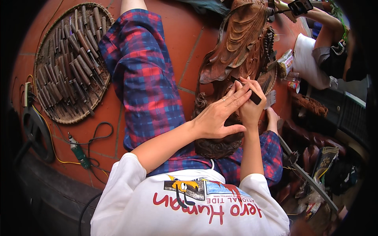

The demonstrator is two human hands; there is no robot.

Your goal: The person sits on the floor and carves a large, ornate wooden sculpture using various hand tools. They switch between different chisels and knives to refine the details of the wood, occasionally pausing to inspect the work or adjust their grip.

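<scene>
A carved brown wooden statue [240,43] with draped folds lies between my legs, its curly carved end close to my lap. My right hand [252,108] is closed around a dark bar-shaped tool [255,97], whose blunt end sticks out of the fist; the kind of tool cannot be told. My left hand [216,116] wears a ring. Its fingers lie stretched out over the tool and the right-hand fingers, with the thumb spread apart. Both hands are over the statue, and they hide where the tool meets the wood.
On the left, a round woven tray [39,94] holds many wooden-handled carving chisels [75,63]. A green power tool [80,151] with cords lies on the red tile floor [193,51]. Another person [311,59] sits at the far right. Carved wood [311,106] and a metal bar [315,185] lie rightward.
</scene>
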